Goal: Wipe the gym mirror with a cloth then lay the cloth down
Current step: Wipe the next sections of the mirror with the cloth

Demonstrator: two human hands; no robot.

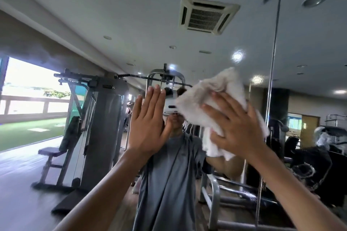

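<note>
White cloth (206, 97) sits at 3 o'clock of centre, pinned to mirror (122, 24) by right hand (238, 129), fingers splayed straight to spread wipe pressure; left hand (148, 123), 9 o'clock of cloth, flat and empty, likely bracing.

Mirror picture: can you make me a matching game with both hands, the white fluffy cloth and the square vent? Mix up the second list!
Things
1. left hand
2. right hand
3. white fluffy cloth
4. square white ceiling vent

States
A. reflected high up in the gym mirror
B. pressed under spread fingers
C. raised flat, holding nothing
D. pressing on the cloth

Pairs: 1-C, 2-D, 3-B, 4-A
</note>
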